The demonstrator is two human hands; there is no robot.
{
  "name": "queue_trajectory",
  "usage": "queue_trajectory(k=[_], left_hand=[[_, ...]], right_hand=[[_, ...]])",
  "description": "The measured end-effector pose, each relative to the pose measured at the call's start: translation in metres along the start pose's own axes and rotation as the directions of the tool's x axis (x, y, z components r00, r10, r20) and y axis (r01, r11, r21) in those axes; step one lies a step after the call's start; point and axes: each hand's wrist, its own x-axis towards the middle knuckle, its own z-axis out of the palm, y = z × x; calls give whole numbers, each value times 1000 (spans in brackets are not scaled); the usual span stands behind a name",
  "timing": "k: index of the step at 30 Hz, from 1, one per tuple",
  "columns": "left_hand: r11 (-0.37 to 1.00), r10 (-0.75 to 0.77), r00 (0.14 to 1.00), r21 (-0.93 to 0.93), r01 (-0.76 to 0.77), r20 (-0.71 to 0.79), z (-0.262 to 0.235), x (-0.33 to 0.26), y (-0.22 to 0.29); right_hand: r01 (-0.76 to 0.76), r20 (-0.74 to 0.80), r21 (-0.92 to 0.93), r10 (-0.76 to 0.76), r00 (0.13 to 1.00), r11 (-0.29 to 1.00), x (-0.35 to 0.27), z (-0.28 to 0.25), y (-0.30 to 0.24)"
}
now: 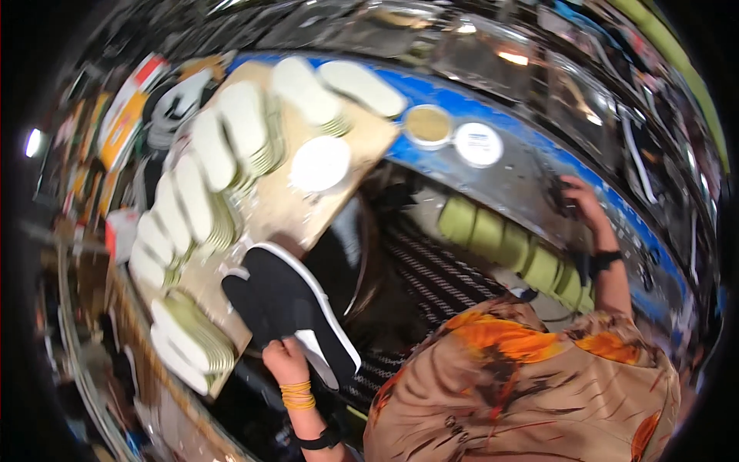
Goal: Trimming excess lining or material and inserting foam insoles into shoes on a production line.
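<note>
My left hand (285, 360), with yellow bands at the wrist, is closed on a pair of black shoes (289, 296) with white sole edges. The shoes overlap, toes pointing away from me, and hang over the near edge of the wooden board. At the right, my right hand (586, 204) reaches onto the metal-topped bench (523, 181). Its fingers curl at a small dark object (558, 191) that I cannot make out.
White shoe insoles (246, 123) stand in several stacks on the wooden board (285, 208). A white round lid (320, 163) lies among them. On the blue-edged bench sit an open tin (428, 125) and a white-topped tin (479, 145). Green rolls (500, 242) hang below it.
</note>
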Motion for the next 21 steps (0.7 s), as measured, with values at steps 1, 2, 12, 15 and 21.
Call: queue_trajectory(k=[1, 2, 12, 15, 21], left_hand=[[968, 246, 948, -6, -253, -201, -7, -6, -1], [979, 169, 970, -88, -186, -175, -17, -13, -3], [939, 218, 971, -292, -181, 100, -78, -48, -16], [950, 193, 963, -281, -135, 189, -90, -62, -14], [947, 70, 962, -321, 19, 264, -98, -72, -6]], right_hand=[[50, -25, 12, -50, 998, 999, -1, 0, -8], [-57, 112, 190, 36, 993, 980, -9, 2, -19], [135, 923, -225, 166, 347, 965, -72, 276, -98], [638, 987, -27, -81, 139, 770, -98, 321, -96], [922, 943, 123, -332, 6, 366, -111, 352, -81]])
